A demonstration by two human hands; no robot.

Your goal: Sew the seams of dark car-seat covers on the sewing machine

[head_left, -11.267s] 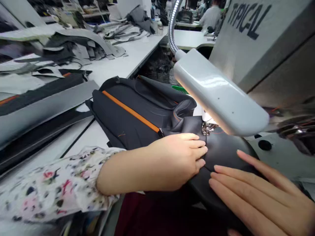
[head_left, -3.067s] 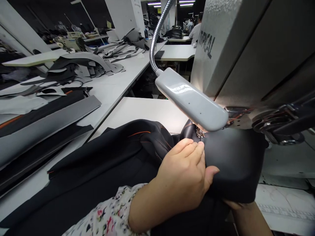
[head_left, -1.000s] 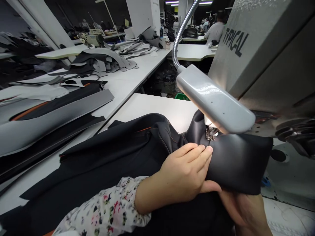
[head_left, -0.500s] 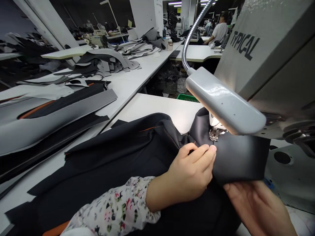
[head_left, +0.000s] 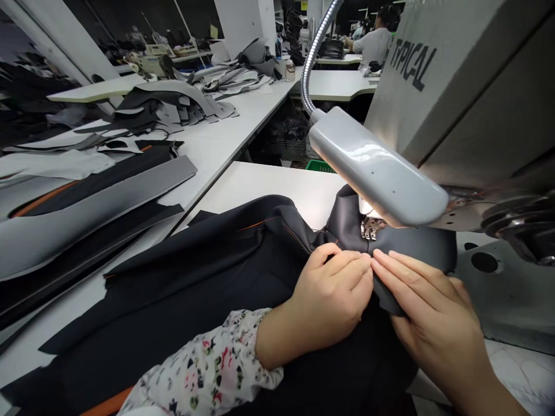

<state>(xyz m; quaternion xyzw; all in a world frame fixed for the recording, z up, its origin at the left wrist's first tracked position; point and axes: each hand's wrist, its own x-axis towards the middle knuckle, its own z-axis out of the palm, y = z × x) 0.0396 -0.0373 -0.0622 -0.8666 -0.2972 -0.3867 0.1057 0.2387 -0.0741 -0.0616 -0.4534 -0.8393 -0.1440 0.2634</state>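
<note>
The black leatherette cover (head_left: pixel 342 222) lies under the presser foot (head_left: pixel 369 230) of the sewing machine (head_left: pixel 418 110) and spreads leftward over the worktop (head_left: pixel 269 180); its long axis runs from the lower left up toward the needle area, while a short seam (head_left: pixel 368 245) comes from the presser foot toward the person, straight to where the fingertips meet.

The left hand (head_left: pixel 336 292) grasps the cover just left of that seam, fingers bent, thumb out of sight; the right hand (head_left: pixel 433 306) grasps the cover's edge just right of it, fingers laid on top and the underside of its grip hidden; the presser foot is just beyond both sets of fingertips, and neither hand is clearly nearer to it.

Counted: two hands; one cover; one sewing machine with one presser foot; one lamp (head_left: pixel 377 164) above it; one green basket (head_left: pixel 319 166) behind; the grey and black cut pieces (head_left: pixel 169 104) at left overlap too much to count.
</note>
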